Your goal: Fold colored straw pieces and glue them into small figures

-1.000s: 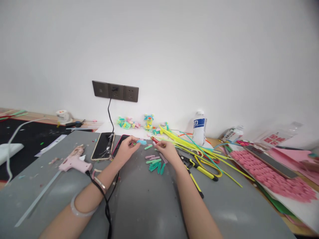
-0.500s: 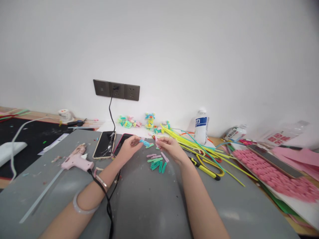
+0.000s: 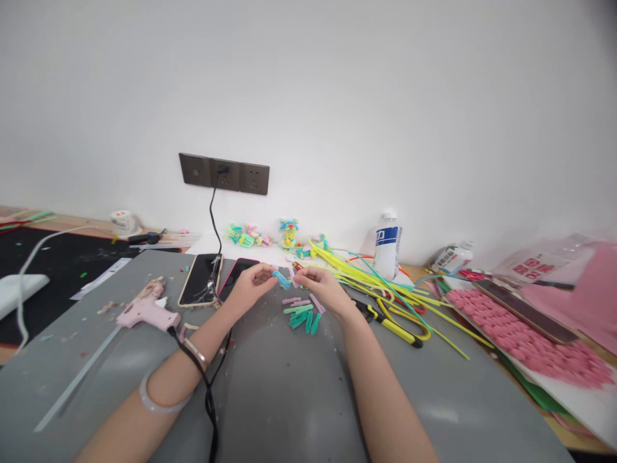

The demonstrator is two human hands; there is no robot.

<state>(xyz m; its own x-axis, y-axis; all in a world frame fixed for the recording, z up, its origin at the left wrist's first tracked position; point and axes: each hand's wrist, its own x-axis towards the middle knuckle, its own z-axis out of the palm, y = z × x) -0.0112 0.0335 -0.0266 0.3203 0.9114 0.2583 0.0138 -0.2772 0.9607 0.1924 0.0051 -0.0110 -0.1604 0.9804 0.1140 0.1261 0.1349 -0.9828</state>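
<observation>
Blue piece: in the head view, the blue piece [image 3: 281, 279] is raised over the counter [image 3: 289, 405], between your two hands; it is soft-looking, so too much pressure could bend it.
Pink piece: the pale pink piece [image 3: 291, 272] is very near the blue one, and I cannot tell if they touch; a loose pinch could let it turn or drop.
Short pieces: the short pieces [image 3: 301, 316] lie just below your hands, so a low wrist could scatter them.
Black cable: the cable [image 3: 209, 405] crosses your left forearm in this view; a sudden pull of this arm could drag the glue gun [image 3: 149, 313].
Left hand: your left hand [image 3: 253, 284] comes in from the lower left, wrist raised, the fingers pinching the blue piece.
Right hand: your right hand [image 3: 322, 286] mirrors it from the lower right, fingers curled, their tips seeming to pinch the pink piece.
Forearms: both reach forward and lean inward.
</observation>
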